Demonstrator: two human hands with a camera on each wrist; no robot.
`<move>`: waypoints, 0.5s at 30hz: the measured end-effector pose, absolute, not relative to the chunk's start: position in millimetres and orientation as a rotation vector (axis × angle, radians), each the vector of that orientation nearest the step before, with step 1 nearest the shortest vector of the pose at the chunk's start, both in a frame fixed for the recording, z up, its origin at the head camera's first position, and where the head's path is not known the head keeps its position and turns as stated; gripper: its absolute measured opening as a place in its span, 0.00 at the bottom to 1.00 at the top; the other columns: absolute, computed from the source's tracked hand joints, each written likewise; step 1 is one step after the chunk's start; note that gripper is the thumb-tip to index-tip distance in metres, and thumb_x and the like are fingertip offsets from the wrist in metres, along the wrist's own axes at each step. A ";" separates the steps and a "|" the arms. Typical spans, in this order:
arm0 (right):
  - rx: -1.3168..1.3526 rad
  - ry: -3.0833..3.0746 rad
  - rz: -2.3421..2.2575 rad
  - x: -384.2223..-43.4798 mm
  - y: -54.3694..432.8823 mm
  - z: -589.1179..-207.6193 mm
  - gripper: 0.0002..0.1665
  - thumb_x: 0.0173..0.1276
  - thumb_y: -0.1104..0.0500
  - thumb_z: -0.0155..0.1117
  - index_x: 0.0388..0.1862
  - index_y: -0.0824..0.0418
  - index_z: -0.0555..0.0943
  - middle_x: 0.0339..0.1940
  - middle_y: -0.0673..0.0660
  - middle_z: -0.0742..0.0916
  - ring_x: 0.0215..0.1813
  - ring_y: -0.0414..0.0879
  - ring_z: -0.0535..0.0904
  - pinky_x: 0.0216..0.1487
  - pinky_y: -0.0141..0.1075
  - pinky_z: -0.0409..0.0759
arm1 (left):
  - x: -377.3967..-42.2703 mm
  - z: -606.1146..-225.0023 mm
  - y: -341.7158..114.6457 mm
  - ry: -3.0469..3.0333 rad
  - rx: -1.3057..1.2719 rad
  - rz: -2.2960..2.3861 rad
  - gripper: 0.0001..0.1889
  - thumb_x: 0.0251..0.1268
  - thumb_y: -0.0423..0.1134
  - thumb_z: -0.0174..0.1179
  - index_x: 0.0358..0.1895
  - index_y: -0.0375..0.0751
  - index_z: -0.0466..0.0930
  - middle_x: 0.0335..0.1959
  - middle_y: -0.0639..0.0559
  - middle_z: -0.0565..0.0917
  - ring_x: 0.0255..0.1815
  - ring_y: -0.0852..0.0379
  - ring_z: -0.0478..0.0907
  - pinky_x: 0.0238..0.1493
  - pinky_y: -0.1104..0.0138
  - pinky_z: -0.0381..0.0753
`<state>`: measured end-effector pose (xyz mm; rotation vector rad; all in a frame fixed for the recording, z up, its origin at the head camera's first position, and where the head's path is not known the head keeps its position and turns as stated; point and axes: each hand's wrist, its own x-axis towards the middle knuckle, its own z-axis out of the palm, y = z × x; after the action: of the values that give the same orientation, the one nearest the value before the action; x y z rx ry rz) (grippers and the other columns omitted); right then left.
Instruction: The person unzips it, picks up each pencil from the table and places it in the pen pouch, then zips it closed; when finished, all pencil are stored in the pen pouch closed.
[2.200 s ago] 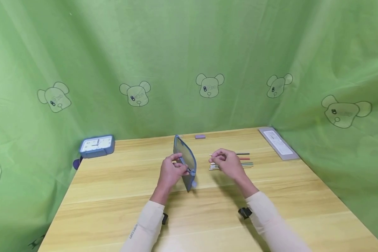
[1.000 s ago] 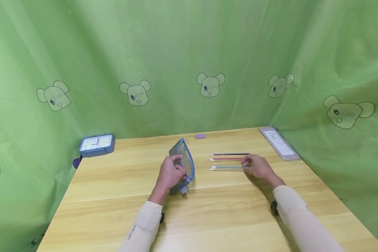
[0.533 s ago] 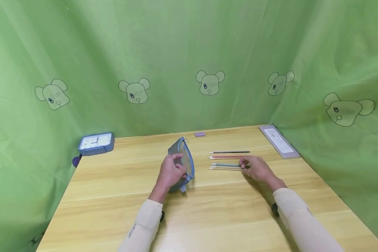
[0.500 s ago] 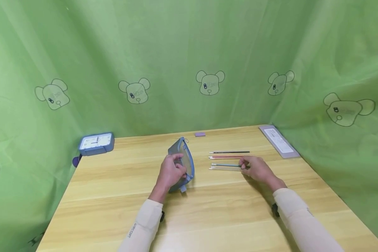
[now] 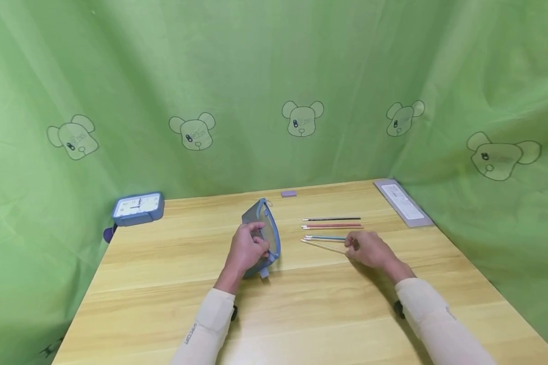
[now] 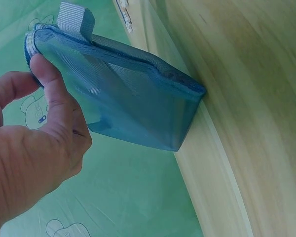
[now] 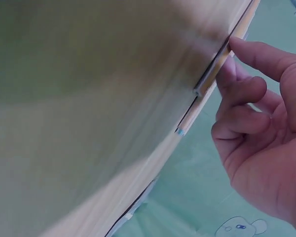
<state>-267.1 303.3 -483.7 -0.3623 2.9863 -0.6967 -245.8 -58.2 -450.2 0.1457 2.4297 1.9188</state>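
My left hand [image 5: 246, 247] pinches the rim of a blue mesh zip pencil case [image 6: 143, 106], which stands tilted on its edge with its mouth unzipped and facing right. On the table to the right, the thumb and fingers of my right hand [image 5: 372, 249] pinch the right end of a yellowish pencil [image 5: 324, 246]. That pencil slants away from two bluish-green pencils [image 5: 325, 238] lying just behind it. Farther back lie red pencils [image 5: 332, 225] and a black pencil [image 5: 331, 219]. The pencil's gripped tip is hidden by my fingers in the head view.
A purple eraser [image 5: 288, 193] lies near the wooden table's [image 5: 301, 314] back edge. At the back left is a blue clock [image 5: 138, 208]; at the back right, a flat grey-purple packet with a white label [image 5: 402, 202]. Green curtains surround the table.
My right hand has moved right from above the pencils to their right ends, then drawn the yellowish pencil's end toward me. The pencil case, still in my left hand, has tilted and opened wider.
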 end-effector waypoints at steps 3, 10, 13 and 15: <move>-0.373 2.954 -0.704 -259.6 297.5 -482.5 0.10 0.65 0.63 0.72 0.45 0.62 0.86 0.38 0.56 0.91 0.39 0.47 0.84 0.40 0.38 0.86 | -245.3 -449.4 -58.1 2.433 0.151 1.921 0.33 0.60 0.19 0.61 0.72 0.28 0.75 0.65 0.33 0.72 0.26 0.61 0.78 0.33 0.68 0.95; -0.474 2.887 -0.839 -242.2 281.7 -481.7 0.11 0.63 0.65 0.75 0.45 0.63 0.87 0.34 0.52 0.89 0.38 0.41 0.82 0.41 0.31 0.83 | -244.6 -448.8 -58.0 2.427 0.147 1.922 0.33 0.59 0.19 0.61 0.72 0.29 0.76 0.67 0.31 0.72 0.26 0.60 0.79 0.34 0.68 0.95; -0.467 2.855 -0.860 -235.1 274.8 -480.4 0.12 0.64 0.64 0.77 0.45 0.63 0.87 0.34 0.51 0.88 0.39 0.41 0.81 0.41 0.29 0.82 | -244.0 -448.6 -58.1 2.428 0.150 1.921 0.33 0.59 0.19 0.61 0.72 0.29 0.76 0.67 0.30 0.72 0.26 0.60 0.80 0.34 0.68 0.95; -0.445 2.839 -0.858 -230.4 270.2 -479.6 0.13 0.64 0.63 0.79 0.45 0.62 0.87 0.34 0.50 0.87 0.39 0.41 0.81 0.41 0.29 0.81 | -243.6 -447.8 -58.0 2.432 0.151 1.916 0.32 0.59 0.20 0.61 0.72 0.30 0.77 0.67 0.31 0.72 0.26 0.59 0.81 0.34 0.68 0.95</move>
<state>-230.4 270.2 -479.6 -0.4448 2.8385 -0.8580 -243.6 -58.0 -447.8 0.1512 2.4324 1.9156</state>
